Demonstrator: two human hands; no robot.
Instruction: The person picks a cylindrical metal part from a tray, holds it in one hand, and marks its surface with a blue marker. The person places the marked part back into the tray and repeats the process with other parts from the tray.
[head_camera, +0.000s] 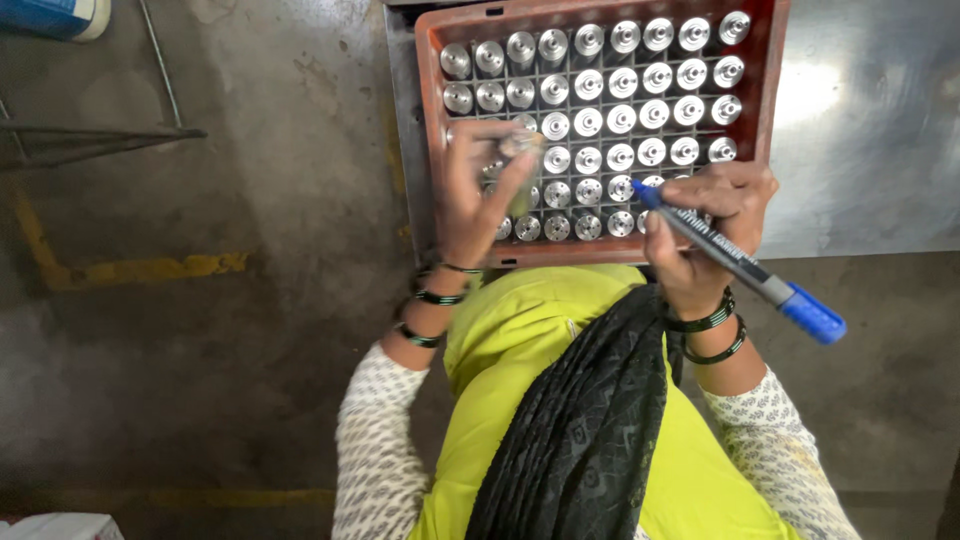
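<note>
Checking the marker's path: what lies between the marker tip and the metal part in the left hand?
In the head view, only crate-held round metal parts lie between the blue marker's tip and the lifted metal part.

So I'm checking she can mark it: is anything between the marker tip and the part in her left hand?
Nothing visible. The marker in the right hand points at the part held up by the left hand over the crate; only open air lies between them.

A grey metal table (860, 150) carries a red crate (765, 100) of metal cylinders (620, 120).
</note>
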